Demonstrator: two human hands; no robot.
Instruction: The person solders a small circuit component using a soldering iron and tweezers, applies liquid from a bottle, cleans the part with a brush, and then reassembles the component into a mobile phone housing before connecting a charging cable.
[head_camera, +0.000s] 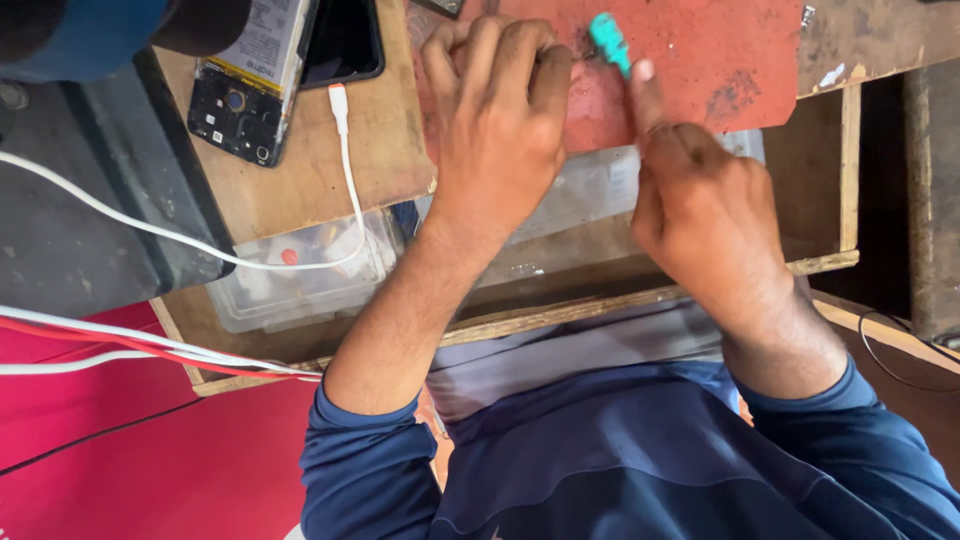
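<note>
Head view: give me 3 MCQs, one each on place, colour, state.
1. Where does the opened phone lie?
A. on the wooden board, upper left
B. on the red mat
C. in the clear plastic box

2. What colour is the tool handle at the right hand?
A. yellow
B. teal
C. black

3. How is the left hand?
A. flat, palm up
B. fingers curled, pressed on the red mat
C. gripping the white cable

Key: 1 A, it rests on the board beside a dark phone; 2 B, the tip shows teal; 3 B, knuckles bent over the mat.
</note>
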